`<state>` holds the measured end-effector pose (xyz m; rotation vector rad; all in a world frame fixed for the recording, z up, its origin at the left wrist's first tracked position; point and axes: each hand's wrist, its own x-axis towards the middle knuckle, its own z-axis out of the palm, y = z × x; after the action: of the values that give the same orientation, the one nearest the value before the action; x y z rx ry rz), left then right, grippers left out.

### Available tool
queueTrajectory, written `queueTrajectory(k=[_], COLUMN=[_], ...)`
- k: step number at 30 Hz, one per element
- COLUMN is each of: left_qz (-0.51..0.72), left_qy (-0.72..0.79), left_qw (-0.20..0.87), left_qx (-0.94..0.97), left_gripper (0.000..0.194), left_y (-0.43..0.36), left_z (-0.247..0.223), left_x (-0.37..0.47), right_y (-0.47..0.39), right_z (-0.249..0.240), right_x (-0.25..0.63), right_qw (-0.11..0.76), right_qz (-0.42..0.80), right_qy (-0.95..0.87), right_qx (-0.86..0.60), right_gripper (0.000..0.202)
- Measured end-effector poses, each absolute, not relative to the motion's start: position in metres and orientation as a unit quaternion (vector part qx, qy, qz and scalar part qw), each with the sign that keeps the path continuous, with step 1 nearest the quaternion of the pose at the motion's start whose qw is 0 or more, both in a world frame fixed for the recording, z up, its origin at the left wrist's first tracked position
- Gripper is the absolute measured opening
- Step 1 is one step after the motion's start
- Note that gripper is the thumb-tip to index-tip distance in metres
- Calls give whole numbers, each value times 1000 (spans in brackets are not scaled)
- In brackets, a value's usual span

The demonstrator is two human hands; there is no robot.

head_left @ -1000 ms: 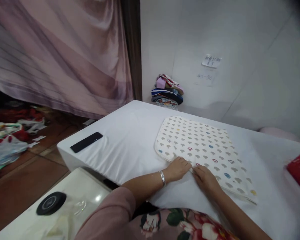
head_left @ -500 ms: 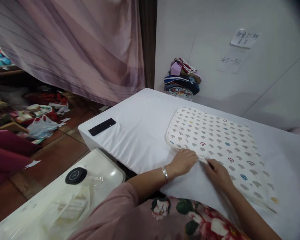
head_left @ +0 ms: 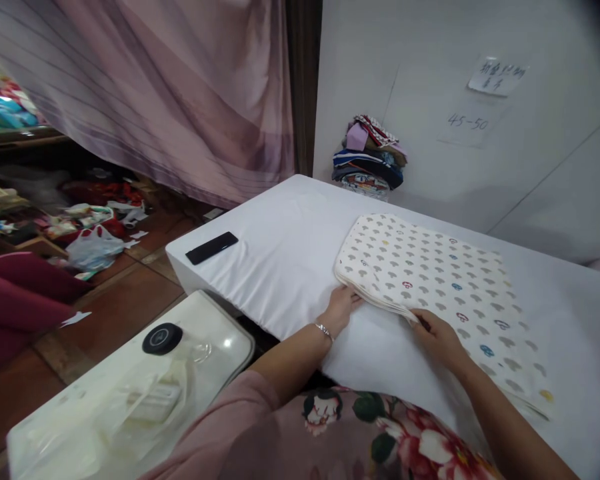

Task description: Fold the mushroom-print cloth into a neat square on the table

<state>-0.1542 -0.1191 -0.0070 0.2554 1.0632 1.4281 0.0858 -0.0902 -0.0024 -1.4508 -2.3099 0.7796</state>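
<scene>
Your left hand [head_left: 343, 310] has shifted off the top of the patterned cloth's front edge [head_left: 380, 301] toward its left corner, fingers now low against that edge. Gap to your right hand [head_left: 437, 340] widened since one second ago; more layered edge bared between. Your view swung left: crimson object [head_left: 23, 300] and colourful bundle [head_left: 5, 100] now in sight.

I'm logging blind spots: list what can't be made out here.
All in the head view:
Left hand: some fingertips, hidden under the mushroom-print cloth.
Right hand: some fingertips, hidden by the hand itself and the cloth.
Upper wall note: handwriting, blurred.
Crimson object: full shape, cut off by the left edge.
</scene>
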Motion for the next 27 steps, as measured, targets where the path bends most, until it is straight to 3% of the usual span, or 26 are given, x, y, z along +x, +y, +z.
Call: queueTrajectory(k=[15,27], left_qz=[584,520], left_qy=[616,674], left_qw=[506,473], left_qx=[154,226], left_gripper=[2,11], left_y=[-109,-123], left_z=[-10,-20], left_x=[-191,-210], right_y=[-96,-104], right_z=[-17,-5], right_x=[81,62], right_qw=[79,91], right_qz=[101,33], right_qy=[-896,-936], right_qx=[-424,-339], right_gripper=[33,31])
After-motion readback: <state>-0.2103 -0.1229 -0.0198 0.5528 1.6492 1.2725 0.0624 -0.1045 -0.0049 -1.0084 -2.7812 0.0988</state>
